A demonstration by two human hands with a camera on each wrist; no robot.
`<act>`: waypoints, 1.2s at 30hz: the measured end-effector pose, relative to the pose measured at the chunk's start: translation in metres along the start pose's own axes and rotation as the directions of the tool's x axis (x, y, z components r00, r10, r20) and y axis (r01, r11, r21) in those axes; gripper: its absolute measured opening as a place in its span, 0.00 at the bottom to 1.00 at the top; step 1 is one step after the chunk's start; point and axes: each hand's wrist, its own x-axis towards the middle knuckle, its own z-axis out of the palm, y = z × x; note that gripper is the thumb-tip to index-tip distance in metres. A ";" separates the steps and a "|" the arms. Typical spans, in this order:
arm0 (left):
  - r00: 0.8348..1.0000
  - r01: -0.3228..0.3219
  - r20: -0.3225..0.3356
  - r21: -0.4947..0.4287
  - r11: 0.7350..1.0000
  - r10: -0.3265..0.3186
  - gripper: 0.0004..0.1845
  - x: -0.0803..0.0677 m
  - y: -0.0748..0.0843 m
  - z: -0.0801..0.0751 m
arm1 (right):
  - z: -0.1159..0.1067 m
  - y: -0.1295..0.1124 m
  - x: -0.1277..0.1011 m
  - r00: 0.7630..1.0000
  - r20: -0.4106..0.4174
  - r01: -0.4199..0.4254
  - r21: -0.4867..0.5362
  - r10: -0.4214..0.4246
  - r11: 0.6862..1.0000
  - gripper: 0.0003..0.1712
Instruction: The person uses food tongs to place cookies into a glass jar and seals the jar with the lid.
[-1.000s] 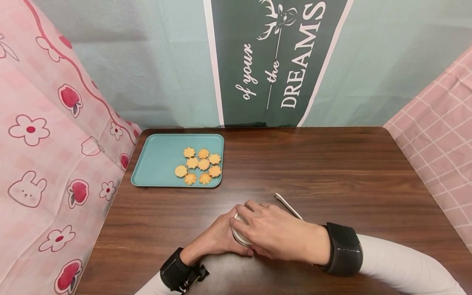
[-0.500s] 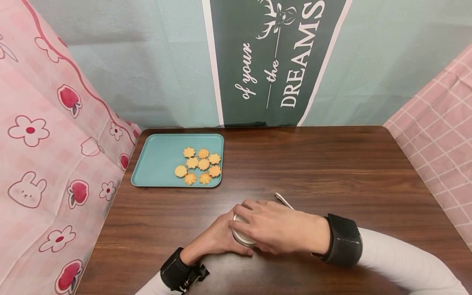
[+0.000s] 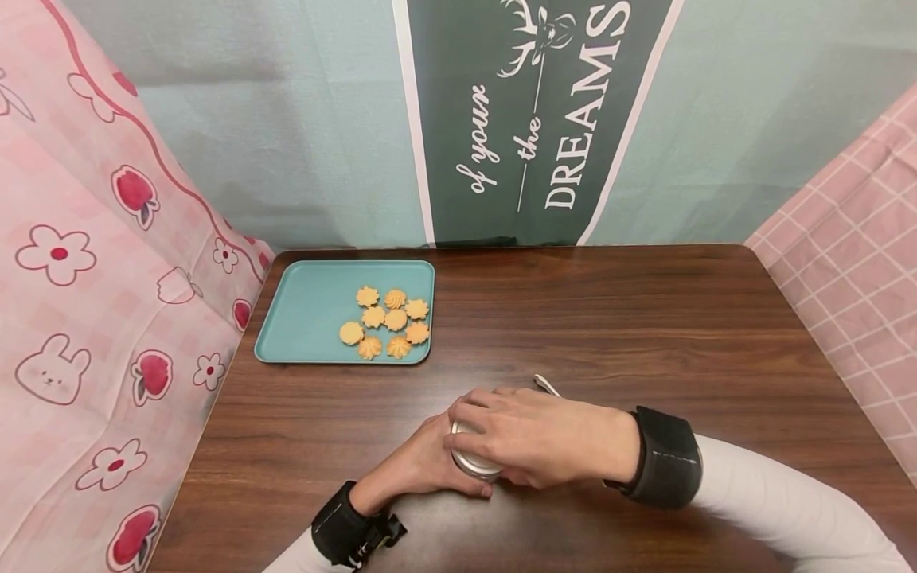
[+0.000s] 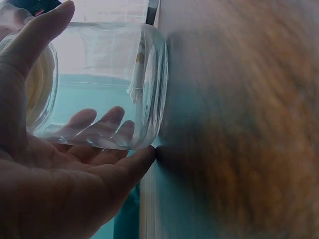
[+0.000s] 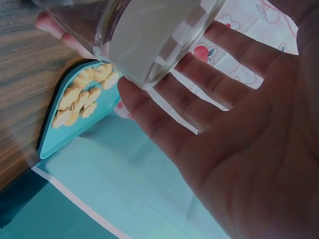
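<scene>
Since the earlier frame the right hand [image 3: 533, 438] has been shifted slightly over the lid [image 5: 149, 37], fingers curled on it, while the glass jar [image 4: 99, 84] is gripped by the left hand [image 3: 423, 461]; a loosened grip could let the jar slide on the surface [image 3: 645, 318] toward the utensil [image 3: 548, 386] just beyond.

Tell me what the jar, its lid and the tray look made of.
Jar: clear glass by the look, fingers show through the thick, glossy wall; hard clear plastic is possible. Lid: pale, smooth, with a dull sheen, likely metal, unsure. Tray: matte teal, even colour, rounded rim, probably plastic or melamine.
</scene>
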 end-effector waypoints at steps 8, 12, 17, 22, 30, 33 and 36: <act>1.000 0.001 -0.002 0.017 1.000 -0.001 0.57 0.000 0.000 0.000 | 0.000 0.001 0.001 1.000 0.006 0.011 -0.013 -0.011 1.000 0.34; 1.000 -0.005 0.004 0.027 1.000 0.005 0.57 0.000 -0.001 0.000 | -0.001 0.000 0.001 1.000 0.009 0.009 -0.017 -0.009 1.000 0.33; 1.000 -0.014 0.003 0.050 0.999 0.014 0.55 0.001 -0.001 0.000 | -0.006 -0.003 0.000 1.000 0.017 0.001 -0.023 -0.001 1.000 0.32; 1.000 -0.022 -0.002 0.076 0.997 0.023 0.54 0.000 -0.002 0.001 | -0.012 -0.004 -0.001 1.000 0.015 -0.009 -0.029 0.009 1.000 0.33; 1.000 -0.011 -0.012 0.082 0.997 0.012 0.59 0.000 0.000 0.001 | -0.017 -0.002 -0.007 0.999 -0.027 -0.025 -0.029 0.024 0.999 0.33; 1.000 -0.011 -0.017 0.060 0.998 0.012 0.63 0.001 0.000 0.001 | -0.020 -0.001 -0.011 0.999 -0.031 -0.041 -0.029 0.041 0.999 0.34; 1.000 -0.016 -0.022 0.035 0.999 0.017 0.65 0.002 0.000 0.001 | -0.022 0.001 -0.016 0.998 -0.024 -0.060 -0.021 0.060 0.998 0.37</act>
